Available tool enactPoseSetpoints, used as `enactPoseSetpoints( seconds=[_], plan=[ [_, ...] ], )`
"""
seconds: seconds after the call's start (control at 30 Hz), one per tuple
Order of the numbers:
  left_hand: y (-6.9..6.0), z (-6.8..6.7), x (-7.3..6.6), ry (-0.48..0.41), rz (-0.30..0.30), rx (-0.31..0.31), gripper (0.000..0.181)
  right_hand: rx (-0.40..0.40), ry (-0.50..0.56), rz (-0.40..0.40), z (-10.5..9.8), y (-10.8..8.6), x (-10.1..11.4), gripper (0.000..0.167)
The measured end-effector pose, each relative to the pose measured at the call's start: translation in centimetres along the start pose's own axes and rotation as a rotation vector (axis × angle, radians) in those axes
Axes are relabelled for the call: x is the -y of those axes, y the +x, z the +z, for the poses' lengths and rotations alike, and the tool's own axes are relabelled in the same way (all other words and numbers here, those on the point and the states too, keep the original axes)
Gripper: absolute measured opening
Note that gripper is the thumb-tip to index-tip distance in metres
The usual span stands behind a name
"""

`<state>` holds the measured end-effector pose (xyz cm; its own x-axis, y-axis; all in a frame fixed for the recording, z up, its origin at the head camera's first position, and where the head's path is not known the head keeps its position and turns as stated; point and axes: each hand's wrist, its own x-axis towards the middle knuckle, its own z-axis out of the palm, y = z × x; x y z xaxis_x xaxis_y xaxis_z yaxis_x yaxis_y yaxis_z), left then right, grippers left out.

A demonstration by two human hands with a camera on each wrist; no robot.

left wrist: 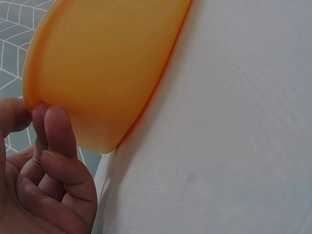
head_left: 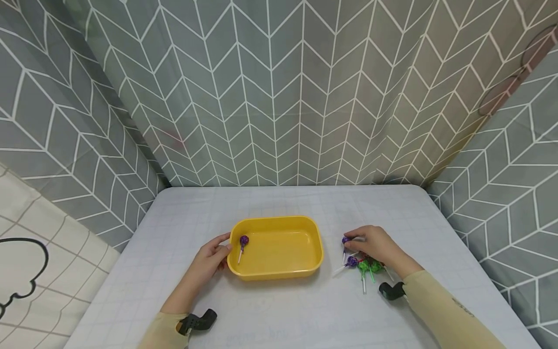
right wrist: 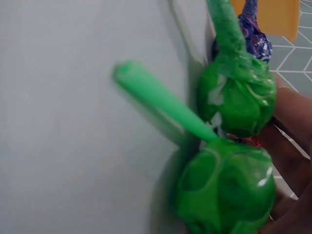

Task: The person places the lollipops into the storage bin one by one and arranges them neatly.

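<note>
My left hand (head_left: 208, 261) grips the left end of a yellow tray (head_left: 279, 249), fingertips against its wall in the left wrist view. Inside the tray, near that end, lies one purple lollipop (head_left: 244, 240). To the right of the tray, my right hand (head_left: 376, 244) pinches another purple lollipop (head_left: 345, 240) between thumb and forefinger, its stick pointing down. Just below lie a further purple lollipop (head_left: 351, 261) and green lollipops (head_left: 363, 266). The right wrist view shows two green wrapped heads (right wrist: 226, 190) close up; a bit of red wrapper (right wrist: 251, 141) is mostly hidden behind them.
A white cloth covers the table (head_left: 279, 315). Grey patterned curtains (head_left: 279, 97) stand behind it and along both sides. Each wrist carries a black camera mount (head_left: 200, 321).
</note>
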<state>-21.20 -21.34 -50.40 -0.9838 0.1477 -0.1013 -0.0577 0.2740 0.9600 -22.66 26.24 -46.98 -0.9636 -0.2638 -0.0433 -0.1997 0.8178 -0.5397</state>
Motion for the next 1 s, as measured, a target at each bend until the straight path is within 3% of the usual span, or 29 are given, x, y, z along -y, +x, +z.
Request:
enactPoseSetpoints(
  seconds=[0.27,0.73,1.0],
  plan=[
    [0.0,0.0,0.0,-0.001,-0.002,-0.001,0.051,-0.052,0.023,0.007,-0.8,0.3,0.3,0.041],
    [-0.1,-0.1,-0.1,-0.011,-0.007,0.005,0.053,-0.101,-0.002,-0.080,-1.8,0.4,0.8,0.039],
    [0.0,0.0,-0.1,-0.014,-0.022,0.000,0.051,-0.099,0.011,-0.067,-2.2,0.6,1.6,0.044]
  ],
)
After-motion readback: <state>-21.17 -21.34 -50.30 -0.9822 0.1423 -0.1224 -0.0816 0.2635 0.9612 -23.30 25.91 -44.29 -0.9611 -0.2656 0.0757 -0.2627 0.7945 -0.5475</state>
